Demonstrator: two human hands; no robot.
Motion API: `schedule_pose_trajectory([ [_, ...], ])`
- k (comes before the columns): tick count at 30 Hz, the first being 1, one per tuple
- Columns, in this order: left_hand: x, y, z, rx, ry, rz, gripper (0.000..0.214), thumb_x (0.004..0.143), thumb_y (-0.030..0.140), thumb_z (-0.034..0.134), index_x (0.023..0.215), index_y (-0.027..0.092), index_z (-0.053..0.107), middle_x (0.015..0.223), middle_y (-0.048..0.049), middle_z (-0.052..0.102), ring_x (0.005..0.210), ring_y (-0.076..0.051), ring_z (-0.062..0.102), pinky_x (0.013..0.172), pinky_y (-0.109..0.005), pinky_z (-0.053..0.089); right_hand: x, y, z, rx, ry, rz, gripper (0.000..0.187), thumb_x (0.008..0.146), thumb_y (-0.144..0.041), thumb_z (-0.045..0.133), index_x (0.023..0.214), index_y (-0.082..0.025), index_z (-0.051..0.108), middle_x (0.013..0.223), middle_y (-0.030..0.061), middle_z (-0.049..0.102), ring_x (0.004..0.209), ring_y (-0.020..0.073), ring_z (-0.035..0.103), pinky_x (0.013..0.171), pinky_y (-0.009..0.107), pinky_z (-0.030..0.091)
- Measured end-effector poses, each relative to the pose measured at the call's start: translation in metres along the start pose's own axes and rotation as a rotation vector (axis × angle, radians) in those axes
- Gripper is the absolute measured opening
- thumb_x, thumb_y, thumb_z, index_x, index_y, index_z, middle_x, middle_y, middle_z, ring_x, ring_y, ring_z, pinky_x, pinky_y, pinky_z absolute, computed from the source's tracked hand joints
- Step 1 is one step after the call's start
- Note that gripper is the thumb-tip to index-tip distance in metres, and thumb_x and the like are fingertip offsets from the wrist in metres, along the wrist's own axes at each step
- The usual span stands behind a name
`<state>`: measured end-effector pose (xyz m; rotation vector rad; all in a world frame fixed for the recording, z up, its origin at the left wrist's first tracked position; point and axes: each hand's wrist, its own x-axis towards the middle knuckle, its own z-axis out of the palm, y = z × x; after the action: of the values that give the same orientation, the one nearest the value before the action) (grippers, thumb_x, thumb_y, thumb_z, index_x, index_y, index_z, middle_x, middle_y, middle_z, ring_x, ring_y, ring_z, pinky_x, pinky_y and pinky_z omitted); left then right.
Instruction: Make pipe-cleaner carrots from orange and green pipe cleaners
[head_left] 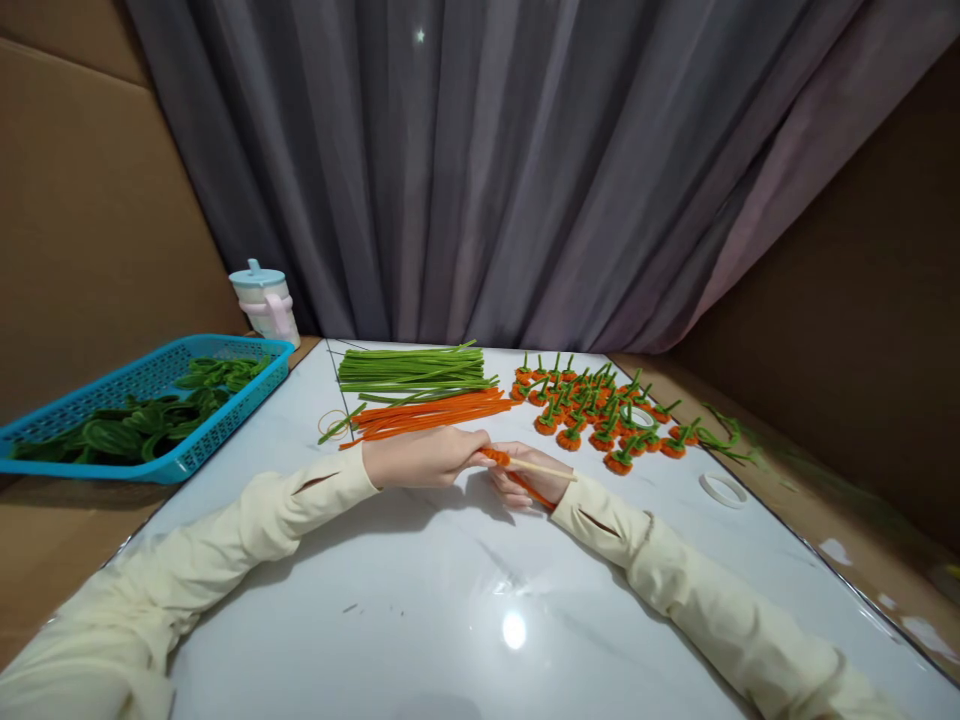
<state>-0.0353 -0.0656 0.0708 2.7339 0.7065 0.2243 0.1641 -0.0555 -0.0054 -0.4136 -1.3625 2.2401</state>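
My left hand (pixel 427 458) is closed, pinching an orange pipe cleaner (pixel 496 457) that is coiled around a thin wooden stick (pixel 546 469). My right hand (pixel 534 478) is closed around the stick, and the loose end of the orange pipe cleaner trails under its palm. Both hands meet above the white marble table (pixel 420 600), just in front of a pile of straight orange pipe cleaners (pixel 435 413) and a bundle of green ones (pixel 412 370). Both arms wear cream sleeves.
Several finished orange coils with green stems (pixel 592 410) lie at the back right. A blue basket (pixel 52 417) with green pieces sits at the left. A pale cup with a lid (pixel 264 300) stands behind it. A white ring (pixel 723 489) lies at the right. Grey curtain behind.
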Motion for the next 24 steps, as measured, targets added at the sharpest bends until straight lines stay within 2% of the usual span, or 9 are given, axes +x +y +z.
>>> schedule_pose_trajectory([
  [4, -0.001, 0.001, -0.004, -0.057, -0.071, -0.005, 0.026, 0.095, 0.031, 0.024, 0.093, 0.015, 0.044, 0.081, -0.0064, 0.055, 0.067, -0.016, 0.052, 0.06, -0.025, 0.038, 0.001, 0.001, -0.002, 0.002, -0.003, -0.007, 0.026, 0.078, -0.035, 0.066, 0.077, -0.013, 0.051, 0.043, -0.0066, 0.045, 0.031, 0.0061, 0.035, 0.031, 0.015, 0.031],
  [11, -0.002, 0.005, -0.011, -0.092, -0.069, 0.033, 0.025, 0.095, 0.029, 0.024, 0.093, 0.016, 0.045, 0.084, -0.005, 0.055, 0.071, -0.015, 0.051, 0.065, -0.025, 0.038, 0.002, 0.0, -0.001, -0.006, -0.005, -0.019, 0.029, 0.076, -0.037, 0.068, 0.078, -0.013, 0.051, 0.043, -0.0069, 0.045, 0.03, 0.0059, 0.035, 0.032, 0.016, 0.031],
  [16, -0.001, 0.0, -0.009, 0.108, -0.01, -0.01, 0.025, 0.095, 0.027, 0.025, 0.09, 0.016, 0.046, 0.075, -0.0038, 0.056, 0.063, -0.016, 0.052, 0.057, -0.025, 0.035, 0.003, 0.002, -0.001, -0.027, 0.006, -0.042, 0.031, 0.08, -0.039, 0.063, 0.069, -0.013, 0.049, 0.044, -0.0055, 0.045, 0.032, 0.0074, 0.04, 0.034, 0.018, 0.035],
  [21, -0.002, -0.005, -0.01, 0.303, 0.06, -0.004, 0.017, 0.091, 0.016, 0.031, 0.084, 0.016, 0.046, 0.074, -0.0041, 0.058, 0.062, -0.016, 0.055, 0.054, -0.025, 0.034, 0.006, 0.0, -0.001, -0.052, 0.018, -0.019, 0.03, 0.088, -0.04, 0.051, 0.08, -0.012, 0.052, 0.041, -0.0048, 0.047, 0.031, 0.0103, 0.042, 0.033, 0.02, 0.037],
  [24, -0.002, -0.006, -0.012, 0.394, 0.063, -0.024, 0.012, 0.087, 0.01, 0.036, 0.083, 0.015, 0.046, 0.07, -0.0037, 0.057, 0.059, -0.017, 0.055, 0.052, -0.025, 0.034, 0.007, -0.002, 0.003, -0.067, 0.028, 0.01, 0.033, 0.092, -0.041, 0.043, 0.078, -0.012, 0.052, 0.038, -0.0047, 0.046, 0.028, 0.011, 0.042, 0.032, 0.02, 0.036],
])
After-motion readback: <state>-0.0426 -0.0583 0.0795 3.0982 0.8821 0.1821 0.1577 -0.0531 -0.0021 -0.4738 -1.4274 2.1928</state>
